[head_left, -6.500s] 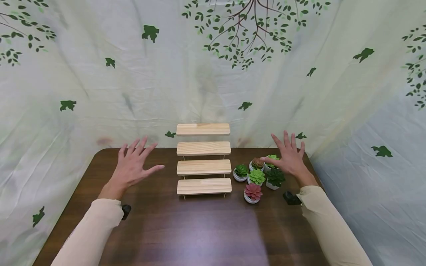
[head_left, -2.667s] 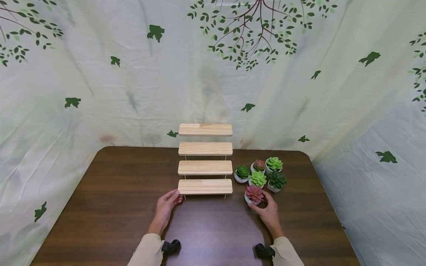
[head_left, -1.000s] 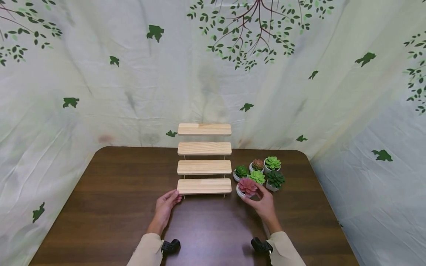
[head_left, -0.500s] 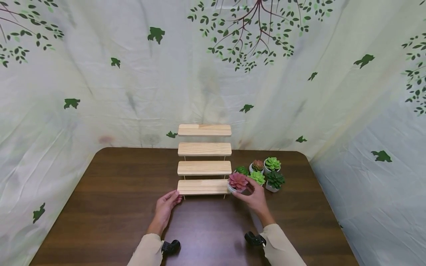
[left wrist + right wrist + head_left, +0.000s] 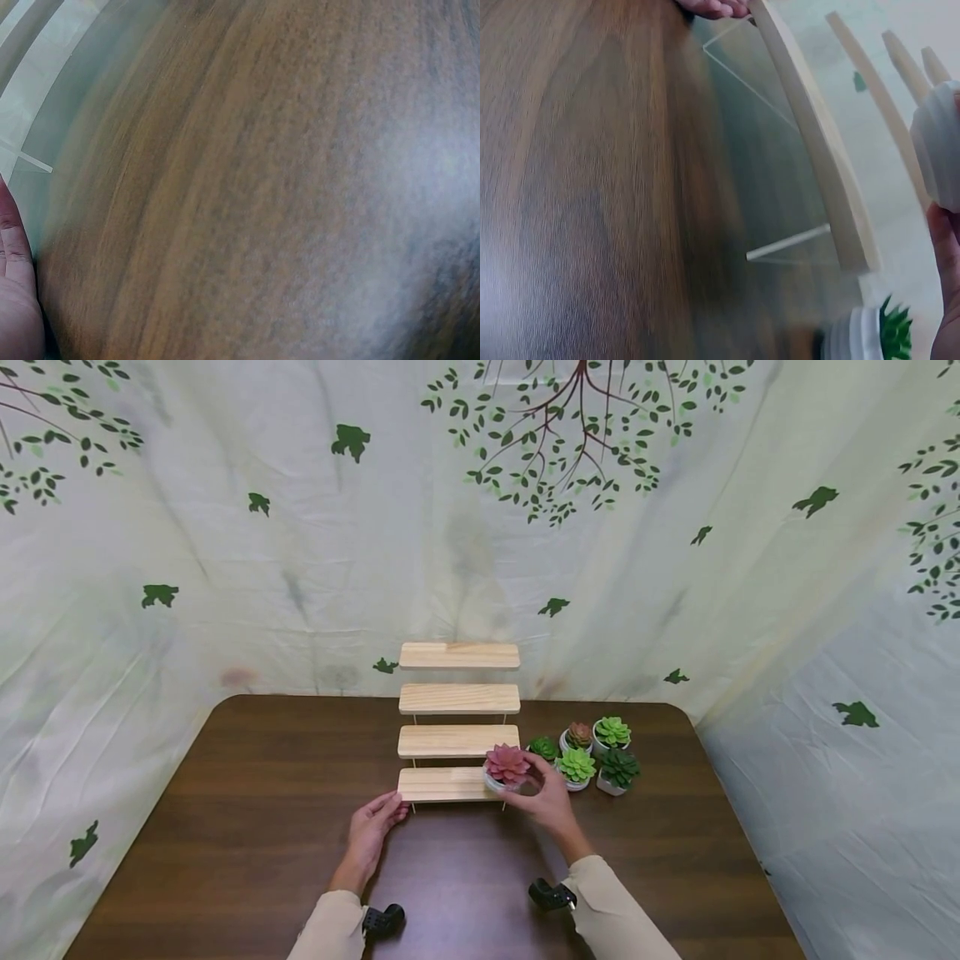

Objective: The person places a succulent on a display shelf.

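Observation:
My right hand (image 5: 551,799) holds a small white pot with a pink succulent (image 5: 507,764) over the right end of the lowest board (image 5: 442,783) of a tiered wooden stand. In the right wrist view the ribbed white pot (image 5: 939,150) is apart from the lowest board (image 5: 817,142), above its top face. My left hand (image 5: 369,831) pinches the left front corner of that same board. Only the edge of the left hand (image 5: 15,292) shows in the left wrist view. Thin wire legs hold up the boards.
Right of the stand is a group of several potted succulents: a light green one (image 5: 576,766), a dark green one (image 5: 619,768), a brownish one (image 5: 578,736) and others. A leaf-printed cloth (image 5: 300,527) hangs behind the brown table (image 5: 262,793).
My right hand took hold of the pink succulent's pot, lifted it and carried it left over the lowest board. My left hand came to the board's left corner earlier and stays there.

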`<state>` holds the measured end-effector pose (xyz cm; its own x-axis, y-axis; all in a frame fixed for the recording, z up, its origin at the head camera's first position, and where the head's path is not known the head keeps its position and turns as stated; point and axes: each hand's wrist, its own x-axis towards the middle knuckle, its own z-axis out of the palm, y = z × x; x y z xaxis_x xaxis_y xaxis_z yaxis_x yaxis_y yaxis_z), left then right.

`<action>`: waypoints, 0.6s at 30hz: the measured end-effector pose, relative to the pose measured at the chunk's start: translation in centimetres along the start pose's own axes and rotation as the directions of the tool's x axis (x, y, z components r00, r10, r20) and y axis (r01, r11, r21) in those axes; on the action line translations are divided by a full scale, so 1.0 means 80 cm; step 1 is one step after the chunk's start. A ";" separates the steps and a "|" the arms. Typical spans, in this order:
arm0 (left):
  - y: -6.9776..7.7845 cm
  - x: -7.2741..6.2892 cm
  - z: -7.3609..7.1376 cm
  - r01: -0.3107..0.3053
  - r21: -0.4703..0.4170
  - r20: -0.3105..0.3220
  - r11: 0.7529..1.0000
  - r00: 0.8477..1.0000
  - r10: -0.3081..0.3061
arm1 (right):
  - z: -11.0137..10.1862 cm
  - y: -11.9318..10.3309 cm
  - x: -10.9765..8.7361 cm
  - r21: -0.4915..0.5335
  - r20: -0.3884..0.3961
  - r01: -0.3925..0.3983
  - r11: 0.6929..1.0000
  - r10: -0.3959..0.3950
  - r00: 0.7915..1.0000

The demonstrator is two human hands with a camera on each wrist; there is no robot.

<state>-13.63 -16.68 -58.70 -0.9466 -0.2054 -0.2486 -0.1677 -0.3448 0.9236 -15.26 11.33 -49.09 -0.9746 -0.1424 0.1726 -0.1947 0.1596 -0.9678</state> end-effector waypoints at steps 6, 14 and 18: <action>-0.001 0.000 -0.002 -0.012 -0.013 0.011 1.000 1.000 0.012 | 0.017 -0.001 0.007 0.041 0.042 0.035 0.999 -0.037 0.998; -0.002 0.002 -0.003 0.006 -0.013 -0.002 1.000 1.000 -0.006 | 0.045 -0.009 0.013 0.058 0.073 0.076 0.995 -0.081 0.994; -0.002 0.002 -0.002 0.017 -0.005 -0.009 1.000 1.000 -0.017 | 0.060 -0.012 0.014 0.058 0.089 0.093 0.994 -0.098 0.991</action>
<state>-13.75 -16.84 -58.93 -0.9412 -0.2075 -0.2666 -0.1824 -0.3524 0.9179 -15.61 6.37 -48.88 -0.9371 -0.2440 0.2494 -0.2776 0.0885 -0.9566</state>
